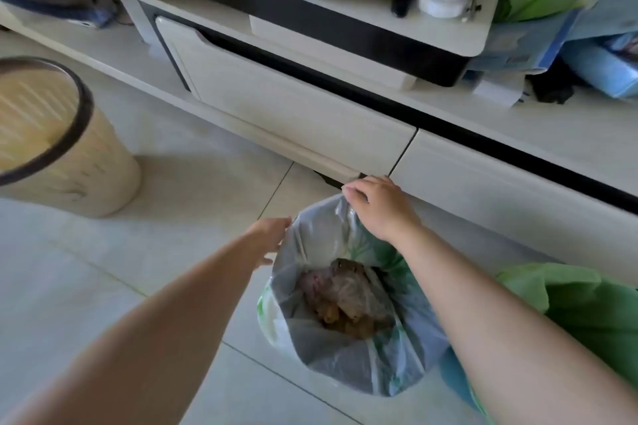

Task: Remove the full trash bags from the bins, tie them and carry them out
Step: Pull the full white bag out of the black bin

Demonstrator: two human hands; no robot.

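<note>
The trash bag [328, 366] is out of the bin [86, 162]. It sits on the floor [138, 269], right in front of the low cabinet [293, 107]. The bin stands well apart, off to your left. The bag's mouth is wide open, and you can see brown and pink trash [345, 300] down inside.

Your right grip [379, 207] is closed on the far edge of the bag and pinches the thin plastic. Your left grip [272, 238] is wide, with the fingers spread, at the left edge of the bag. It looks like it touches the rim but does not hold it yet.

Here is what could go wrong. The bag is not tied. If you lift it now with only your right grip, it may tip to one side and the trash may fall out on the floor. The plastic looks thin, so a hard pull on one small spot could rip it. If your left grip grabs too little of the rim, the edge may slip away when you pull the two sides together for the knot. A green bag [587, 304] lies just beside your right arm, and a big swing could knock into it. I think it is best to hold both edges well before you lift.
</note>
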